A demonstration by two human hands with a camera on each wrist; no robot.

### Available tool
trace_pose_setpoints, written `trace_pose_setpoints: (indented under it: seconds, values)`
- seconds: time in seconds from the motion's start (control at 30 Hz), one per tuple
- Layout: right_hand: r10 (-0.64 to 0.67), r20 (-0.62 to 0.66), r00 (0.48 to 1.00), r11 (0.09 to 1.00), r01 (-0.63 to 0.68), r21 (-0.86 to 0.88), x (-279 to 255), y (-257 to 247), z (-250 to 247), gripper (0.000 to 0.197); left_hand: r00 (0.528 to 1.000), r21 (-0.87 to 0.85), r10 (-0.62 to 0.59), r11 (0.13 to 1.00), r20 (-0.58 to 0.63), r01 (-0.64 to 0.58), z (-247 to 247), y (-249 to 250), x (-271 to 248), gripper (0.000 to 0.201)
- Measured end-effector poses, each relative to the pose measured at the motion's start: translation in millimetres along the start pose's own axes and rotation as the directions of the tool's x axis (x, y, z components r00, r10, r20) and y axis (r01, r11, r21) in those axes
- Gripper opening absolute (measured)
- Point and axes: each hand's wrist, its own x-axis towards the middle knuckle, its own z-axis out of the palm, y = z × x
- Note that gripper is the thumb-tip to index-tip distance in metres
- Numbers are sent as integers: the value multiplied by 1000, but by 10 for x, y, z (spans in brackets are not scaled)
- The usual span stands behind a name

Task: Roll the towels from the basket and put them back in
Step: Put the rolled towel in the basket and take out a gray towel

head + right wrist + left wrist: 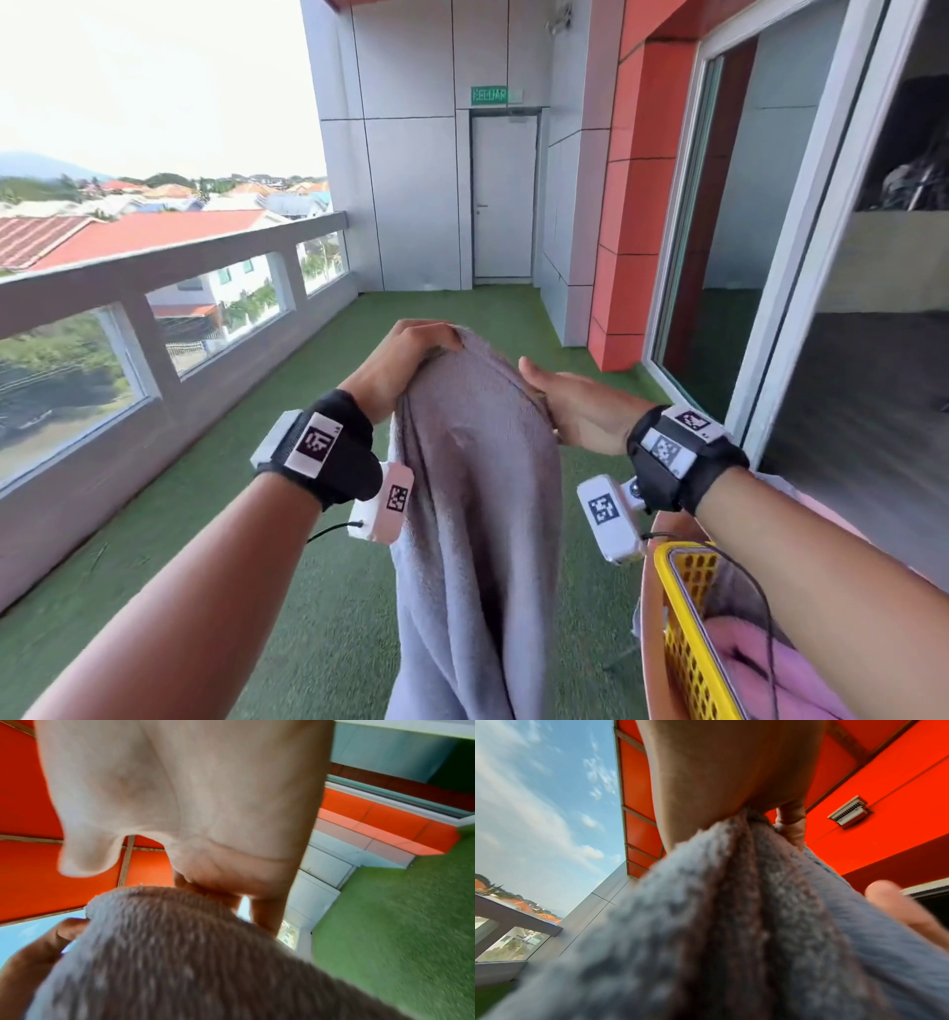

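A grey towel (477, 488) hangs in the air in front of me, its length dropping out of the bottom of the head view. My left hand (411, 349) grips its bunched top corner; the left wrist view shows the fingers (793, 825) curled into the towel (731, 943). My right hand (570, 406) is at the towel's right edge, thumb straight and free, fingers hooked behind the cloth. In the right wrist view its fingers (257, 908) curl down against the towel (167, 953). A yellow perforated basket (672, 580) sits at the lower right with a pink towel (780, 678) inside.
I stand on a balcony with green artificial turf (308, 565). A grey railing wall with glass panes (154, 267) runs along the left. A sliding glass door (719, 231) and an orange-panelled wall (631, 205) are on the right. A closed exit door (503, 200) ends the balcony.
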Motion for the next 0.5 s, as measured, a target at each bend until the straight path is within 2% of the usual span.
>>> trace_pose_setpoints:
  seconds: [0.07,0.1,0.13,0.2,0.27,0.33,0.37,0.43,0.5]
  values:
    - [89,106,990,986,-102,132,41,55,7,72,1000,-4,15,1000,6,-15,-58,-14,-24,16]
    - [106,118,987,979,-125,163,67,79,26,67,1000,4,24,1000,5,-24,-81,8,-46,14]
    - [112,77,991,984,-121,128,93,133,29,55,1000,13,29,999,4,-29,-100,8,-58,15]
    - [126,75,989,992,-125,-20,115,206,53,35,999,62,38,997,23,-39,-136,-8,-74,21]
    - [128,140,982,988,-114,-108,115,242,61,31,998,92,23,995,62,-28,-168,-46,-119,31]
    - [42,112,993,996,-33,-81,126,177,50,31,994,10,-13,1000,109,12,-221,-125,-171,26]
    - [-28,53,998,999,30,-40,129,106,44,27,986,-77,-42,996,164,55,-238,-179,-209,26]
    - [-194,-82,978,980,197,24,111,-71,38,19,957,-238,-110,955,268,176,-232,-333,-258,39]
    - [-293,-106,950,956,289,-48,108,-248,58,14,934,-250,-169,934,313,253,-141,-473,-283,49]
